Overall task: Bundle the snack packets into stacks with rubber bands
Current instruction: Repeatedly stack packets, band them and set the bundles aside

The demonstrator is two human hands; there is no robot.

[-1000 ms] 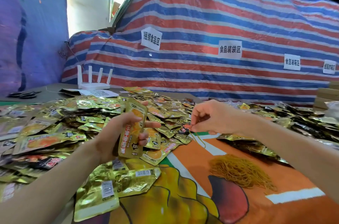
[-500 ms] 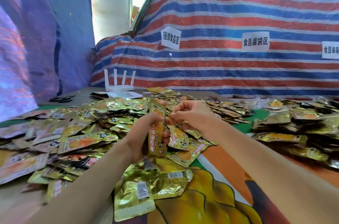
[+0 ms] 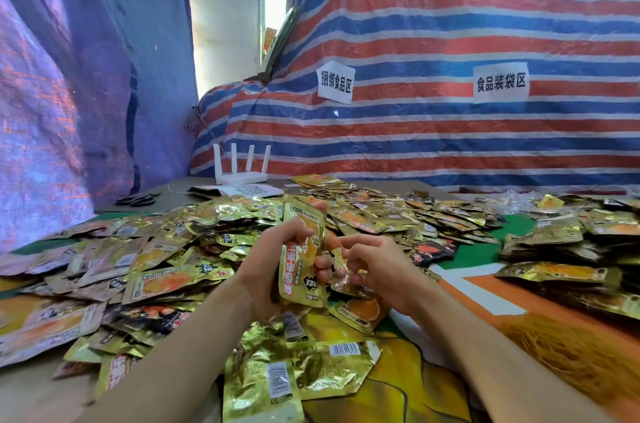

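Striped tarpaulin (image 3: pixel 450 24) walls off the far side of the table (image 3: pixel 180 188), which is heaped with loose gold packets (image 3: pixel 156 249). The left hand (image 3: pixel 273 259) still grips a stack of snack packets (image 3: pixel 303 259) upright, thumb across its front. A second ago the right hand (image 3: pixel 374 263) was down at the tabletop, well off to that stack's right. It has since crossed over and now sits just beside the stack's right edge, fingers curled and tips drawn together. Whether they pinch a rubber band is too small to tell. No band shows round the stack yet, so gathering looks finished and the wrap seems about to start. The pile of rubber bands (image 3: pixel 571 350) lies below and right of the right hand.
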